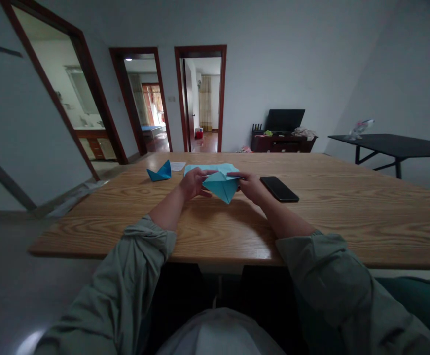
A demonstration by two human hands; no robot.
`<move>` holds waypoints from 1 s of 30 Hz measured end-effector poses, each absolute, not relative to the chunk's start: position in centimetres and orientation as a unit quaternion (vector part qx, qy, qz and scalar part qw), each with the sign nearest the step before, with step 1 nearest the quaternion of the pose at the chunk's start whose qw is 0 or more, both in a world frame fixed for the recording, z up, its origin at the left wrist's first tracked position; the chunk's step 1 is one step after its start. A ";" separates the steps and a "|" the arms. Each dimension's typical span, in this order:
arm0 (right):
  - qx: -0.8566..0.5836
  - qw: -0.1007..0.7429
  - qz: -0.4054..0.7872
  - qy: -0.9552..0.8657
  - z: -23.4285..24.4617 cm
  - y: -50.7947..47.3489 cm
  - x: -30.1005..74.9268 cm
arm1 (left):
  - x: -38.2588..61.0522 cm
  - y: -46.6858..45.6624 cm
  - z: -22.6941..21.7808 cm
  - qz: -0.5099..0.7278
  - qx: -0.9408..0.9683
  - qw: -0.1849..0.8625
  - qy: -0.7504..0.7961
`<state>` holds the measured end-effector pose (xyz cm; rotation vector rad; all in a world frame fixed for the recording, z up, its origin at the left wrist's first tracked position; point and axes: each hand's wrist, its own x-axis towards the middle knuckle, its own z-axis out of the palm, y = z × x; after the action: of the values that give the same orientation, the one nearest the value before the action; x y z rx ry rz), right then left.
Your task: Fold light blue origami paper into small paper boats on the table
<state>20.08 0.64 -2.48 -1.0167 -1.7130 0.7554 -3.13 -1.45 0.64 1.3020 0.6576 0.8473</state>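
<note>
Head view: the left hand [196,184] and the right hand [251,187] each pinch a side of the folded light-blue paper [221,186], held with its point towards the tabletop's [348,212] near edge, and an even, light grip on both sides should keep its creases true without crumpling the layers. Just beyond, towards the far edge, lies a light-blue sheet [208,168]; farther out, a blue paper boat [160,172] sits towards the far left corner and a phone [279,189] lies right of the right hand, both apart from the folding, leaving elbow room.
</note>
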 end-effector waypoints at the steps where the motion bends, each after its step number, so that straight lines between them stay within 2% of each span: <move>1: -0.417 0.481 0.312 -0.705 -2.5 0.6 20.0 | -3.0 -1.5 0.6 0.377 0.581 0.654 0.305; 5: -0.421 0.461 0.312 -0.716 -2.5 0.3 19.6 | -2.3 -1.2 -0.3 0.375 0.600 0.589 0.390; 8: -0.416 0.454 0.338 -0.712 -2.4 -0.2 19.1 | -2.0 -0.8 -1.0 0.360 0.619 0.584 0.382; 17: -0.365 0.459 0.571 -0.575 -0.7 -1.1 19.7 | -2.5 -0.5 -1.0 0.392 0.675 0.468 0.415; 23: -0.406 0.413 0.508 -0.637 -1.5 -1.0 19.7 | -2.3 -0.4 -1.0 0.400 0.681 0.458 0.407; 30: -0.390 0.408 0.502 -0.655 -1.8 -0.8 19.9 | -2.6 0.2 -1.6 0.392 0.686 0.476 0.388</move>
<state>19.94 -0.79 -1.76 -0.9828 -1.6519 1.2645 -2.57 0.23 -1.59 1.6759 0.9474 0.9578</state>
